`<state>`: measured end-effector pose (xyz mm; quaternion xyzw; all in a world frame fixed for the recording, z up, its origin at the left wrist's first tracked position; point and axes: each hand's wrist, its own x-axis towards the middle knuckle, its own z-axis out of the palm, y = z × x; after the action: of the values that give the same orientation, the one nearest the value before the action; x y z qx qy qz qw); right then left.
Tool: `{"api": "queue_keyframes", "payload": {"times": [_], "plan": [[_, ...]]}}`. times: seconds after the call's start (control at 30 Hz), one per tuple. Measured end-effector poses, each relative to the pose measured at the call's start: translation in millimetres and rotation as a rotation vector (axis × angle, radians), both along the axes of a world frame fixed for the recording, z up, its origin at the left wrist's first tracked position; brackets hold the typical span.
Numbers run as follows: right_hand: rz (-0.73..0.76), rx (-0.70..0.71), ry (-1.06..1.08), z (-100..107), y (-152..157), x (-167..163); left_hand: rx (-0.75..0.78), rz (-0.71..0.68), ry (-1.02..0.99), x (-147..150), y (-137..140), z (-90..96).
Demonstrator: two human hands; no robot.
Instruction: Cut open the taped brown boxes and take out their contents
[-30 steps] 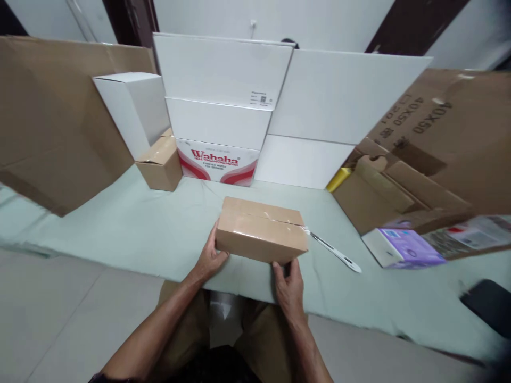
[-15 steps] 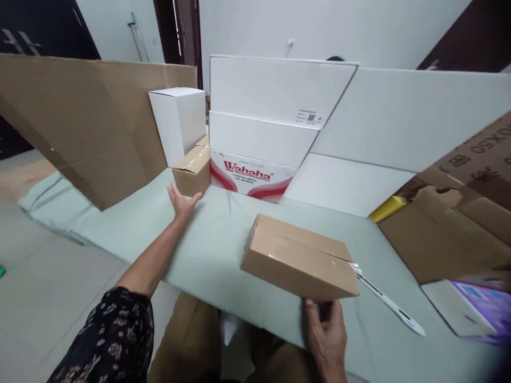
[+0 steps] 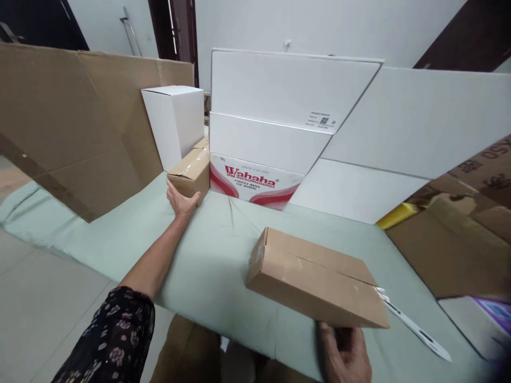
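Note:
My left hand [image 3: 182, 201] reaches across to a small brown cardboard box [image 3: 187, 183] at the left. Its fingers lie along the box's left side and the thumb on the right, gripping the near end. Closer to me lies a larger flat cardboard box [image 3: 319, 276], taped along the top. My right hand [image 3: 346, 354] is at that box's near edge, thumb and fingers apart with a dark gap between them; the fingertips are partly hidden against or under the edge. A white plastic strip with slots [image 3: 419, 332] extends from behind the larger box's right end.
Behind the small box rise a tall white box [image 3: 175, 125] and a brown cardboard panel [image 3: 80, 127]. A white Wahaha carton [image 3: 255, 183] stands at the back. Open cardboard [image 3: 451, 250], a yellow item [image 3: 397, 215] and a purple-and-white box [image 3: 475, 324] are at the right on the green cloth [image 3: 207, 250].
My left hand has closed from beside the small box onto its near end. The view has shifted, and the larger box with my right hand appears lower and further right.

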<state>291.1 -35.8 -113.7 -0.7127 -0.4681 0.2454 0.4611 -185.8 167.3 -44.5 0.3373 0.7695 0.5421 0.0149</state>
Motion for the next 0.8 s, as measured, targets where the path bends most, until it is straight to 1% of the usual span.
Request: {"api": "queue_keyframes", "payload": {"times": [0.13, 0.27, 0.33, 0.4, 0.47, 0.5, 0.57, 0.63, 0.67, 0.7, 0.73, 0.8], "plan": [[-0.017, 0.057, -0.019, 8.1, -3.5, -11.1, 0.011, -0.024, 0.034, -17.1, -5.4, -1.7], [0.008, 0.05, -0.048, 16.1, -6.9, -20.3, 0.032, -0.101, 0.049, -34.5, -16.1, -4.6], [0.017, 0.064, -0.049, 17.3, -8.1, -22.0, 0.006, -0.13, 0.033, -34.3, -25.7, -6.3], [0.022, 0.081, -0.037, 17.4, -9.2, -23.0, 0.001, -0.131, 0.021, -22.1, -41.4, -8.5], [0.036, 0.079, -0.025, 17.6, -10.0, -24.3, 0.035, -0.173, 0.002, 4.9, -64.3, -11.7], [0.045, 0.071, -0.026, 17.8, -10.2, -25.2, 0.051, -0.28, -0.017, 23.8, -78.2, -13.7], [0.063, 0.069, -0.036, 18.1, -10.1, -27.2, 0.027, -0.596, -0.119, 69.0, -107.9, -17.8], [0.07, 0.099, -0.061, 17.5, -9.7, -29.1, -0.012, -0.921, -0.236, 117.2, -135.6, -21.0], [0.07, 0.121, -0.074, 16.7, -9.4, -29.6, -0.02, -1.04, -0.296, 139.8, -146.9, -21.8], [0.071, 0.144, -0.084, 15.7, -9.2, -29.6, -0.01, -1.112, -0.37, 160.3, -156.1, -21.9], [0.069, 0.163, -0.088, 14.5, -8.9, -29.1, 0.011, -1.153, -0.447, 178.1, -163.1, -21.4], [0.071, 0.178, -0.084, 12.7, -7.8, -26.1, 0.055, -1.166, -0.553, 204.7, -171.4, -19.2]]}}
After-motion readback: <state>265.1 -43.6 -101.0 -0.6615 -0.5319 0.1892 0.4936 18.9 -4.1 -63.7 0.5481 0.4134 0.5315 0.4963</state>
